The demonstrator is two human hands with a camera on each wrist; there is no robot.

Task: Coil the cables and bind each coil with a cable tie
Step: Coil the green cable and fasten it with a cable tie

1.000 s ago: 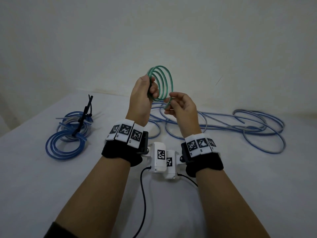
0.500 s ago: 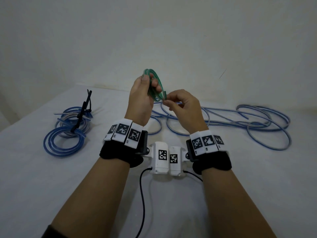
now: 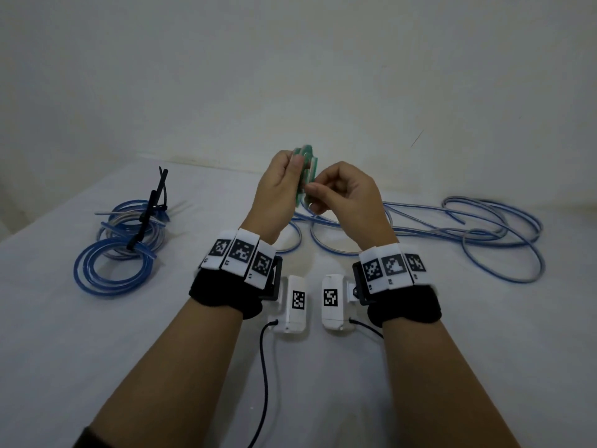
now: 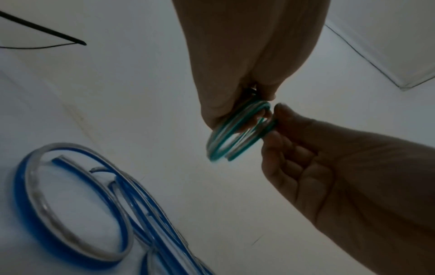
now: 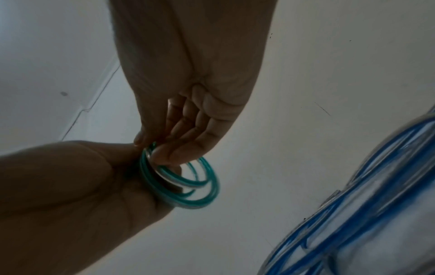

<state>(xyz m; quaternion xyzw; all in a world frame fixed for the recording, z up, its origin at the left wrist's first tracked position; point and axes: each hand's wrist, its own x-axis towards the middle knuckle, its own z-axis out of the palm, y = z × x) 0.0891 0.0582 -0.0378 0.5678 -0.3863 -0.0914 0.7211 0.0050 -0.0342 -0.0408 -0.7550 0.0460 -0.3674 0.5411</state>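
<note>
since a moment ago the green cable coil (image 3: 305,174) has turned edge-on to me, its loops squeezed flatter between the two hands, and the wrists have drifted a little apart. left hand (image 3: 278,189) grips the coil at its near rim, fingers curled round the bundle; in the left wrist view the coil (image 4: 237,134) hangs below those fingers. right hand (image 3: 347,195) pinches the coil's 3 o'clock edge between thumb and forefinger, the other fingers loosely curled; the right wrist view shows the loops (image 5: 186,184) fanned out slightly beyond the pinch. the coil is held up in the air, clear of the white table (image 3: 484,367).

at 9 o'clock from the hands lie the blue coils (image 3: 119,250), with black cable ties (image 3: 150,211) on them, their tails sticking up. from 1 to 3 o'clock a loose blue cable (image 3: 468,231) sprawls toward the table's right edge. bare cloth runs beneath the forearms, crossed by a thin black cord (image 3: 263,383).
</note>
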